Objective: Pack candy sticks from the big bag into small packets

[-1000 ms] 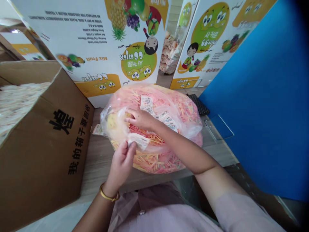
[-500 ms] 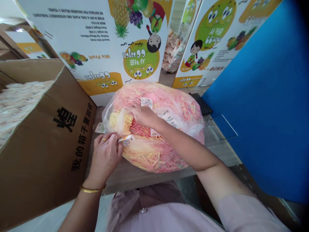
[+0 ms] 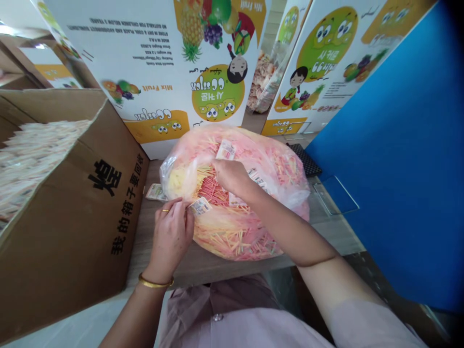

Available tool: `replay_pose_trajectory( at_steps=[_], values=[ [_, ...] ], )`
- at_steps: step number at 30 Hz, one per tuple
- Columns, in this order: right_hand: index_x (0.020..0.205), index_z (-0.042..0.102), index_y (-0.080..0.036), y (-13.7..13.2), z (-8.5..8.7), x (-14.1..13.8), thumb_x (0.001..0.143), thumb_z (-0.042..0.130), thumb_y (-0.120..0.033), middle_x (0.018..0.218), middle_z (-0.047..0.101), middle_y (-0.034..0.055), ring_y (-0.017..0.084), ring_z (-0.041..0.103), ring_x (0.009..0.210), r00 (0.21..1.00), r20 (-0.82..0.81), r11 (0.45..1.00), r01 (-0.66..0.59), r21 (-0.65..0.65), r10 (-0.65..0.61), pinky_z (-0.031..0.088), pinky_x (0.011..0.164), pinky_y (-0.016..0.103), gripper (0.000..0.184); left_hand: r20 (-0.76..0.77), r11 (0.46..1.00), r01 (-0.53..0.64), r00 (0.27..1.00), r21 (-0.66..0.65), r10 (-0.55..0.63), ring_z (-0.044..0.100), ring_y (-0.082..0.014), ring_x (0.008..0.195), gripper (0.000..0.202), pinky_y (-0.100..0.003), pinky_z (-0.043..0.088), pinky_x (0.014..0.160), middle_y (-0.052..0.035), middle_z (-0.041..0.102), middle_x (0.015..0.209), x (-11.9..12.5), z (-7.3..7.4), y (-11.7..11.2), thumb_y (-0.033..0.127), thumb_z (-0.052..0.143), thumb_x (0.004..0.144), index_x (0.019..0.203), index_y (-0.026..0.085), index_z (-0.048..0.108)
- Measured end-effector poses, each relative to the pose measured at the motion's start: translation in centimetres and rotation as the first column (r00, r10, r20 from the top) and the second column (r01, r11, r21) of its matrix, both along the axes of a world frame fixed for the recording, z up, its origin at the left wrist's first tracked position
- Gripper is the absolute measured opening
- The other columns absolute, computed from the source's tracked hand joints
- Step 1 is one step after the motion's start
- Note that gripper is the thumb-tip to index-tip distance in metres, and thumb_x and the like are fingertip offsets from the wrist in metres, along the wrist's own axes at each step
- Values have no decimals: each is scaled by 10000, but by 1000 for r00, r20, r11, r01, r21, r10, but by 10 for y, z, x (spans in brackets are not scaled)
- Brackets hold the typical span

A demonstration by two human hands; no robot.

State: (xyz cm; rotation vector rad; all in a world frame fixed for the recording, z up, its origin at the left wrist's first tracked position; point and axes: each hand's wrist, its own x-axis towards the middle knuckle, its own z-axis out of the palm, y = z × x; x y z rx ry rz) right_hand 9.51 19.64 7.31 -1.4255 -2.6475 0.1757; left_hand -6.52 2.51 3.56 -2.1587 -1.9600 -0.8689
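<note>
A big clear plastic bag full of thin pink and yellow candy sticks lies on the table, its top open. At the bag's left edge, my left hand pinches a small printed sachet by one end. My right hand is over the opening, fingers curled down among the sticks; their tips are hidden, so what they grip cannot be made out. Beside it, another printed sachet rests on the sticks. More sachets lie partly under my right wrist. Left of the bag, a sachet sits on the table.
A brown carton filled with white packets stands at the left. Printed white cartons line the back, with a bag of pale pieces between them. A blue panel bounds the right, near a black dotted object.
The sachet in my left hand has turned its printed face more toward me. My right hand has shifted slightly right over the sticks. The whole view has moved a little.
</note>
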Motion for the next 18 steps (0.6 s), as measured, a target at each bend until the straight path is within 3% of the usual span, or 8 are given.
replay_pose_trajectory(
  at_steps=[5, 8, 11, 13, 15, 18],
  values=[
    [1407, 558, -216, 17, -4, 1, 982, 402, -126, 1051, 769, 97, 255, 694, 870, 998, -62, 999, -11, -43, 8, 422, 675, 330, 461, 36, 1000, -8, 999, -1, 8, 636, -323, 1201, 190, -451, 438, 972, -138, 744, 1067, 3, 4, 2, 252, 467, 1013, 1099, 182, 621],
    [1257, 652, -213, 10, -5, 4, 1018, 387, -186, 1085, 764, 95, 250, 700, 906, 994, -106, 1000, -17, 6, 18, 442, 713, 330, 358, 197, 999, -16, 980, 38, 8, 637, -294, 1181, 193, -424, 444, 986, -119, 728, 1113, 11, 11, -4, 262, 461, 1020, 1115, 198, 616],
    [1125, 693, -195, -2, -4, -3, 1044, 393, -254, 1071, 763, 101, 245, 708, 926, 993, -104, 999, -47, 22, 49, 462, 747, 328, 316, 464, 998, -68, 884, 10, 55, 659, -211, 893, 150, -322, 487, 788, -48, 696, 942, 28, 18, -15, 305, 482, 1023, 989, 223, 604],
    [1144, 686, -183, -8, -4, -15, 1040, 429, -283, 1087, 760, 114, 250, 710, 961, 993, -99, 997, -72, -5, 71, 477, 768, 325, 294, 637, 997, -36, 768, -65, 69, 596, -159, 719, 181, -271, 463, 665, 4, 632, 790, 40, 21, -21, 339, 517, 1016, 894, 228, 591],
    [1183, 668, -144, -9, -4, -30, 1021, 454, -242, 1105, 756, 145, 257, 710, 984, 994, -77, 996, -77, -37, 74, 489, 777, 326, 285, 800, 989, 49, 595, -138, 82, 546, -126, 645, 225, -244, 458, 614, 20, 605, 748, 48, 21, -22, 387, 556, 1000, 863, 218, 615],
    [1143, 679, -88, -7, -4, -48, 981, 468, -163, 1101, 756, 184, 259, 718, 959, 996, -35, 994, -81, -79, 78, 494, 756, 323, 276, 964, 959, 188, 202, -211, 173, 581, -119, 676, 270, -218, 496, 561, -10, 681, 881, 52, 18, -17, 467, 659, 928, 970, 203, 697]
  ],
)
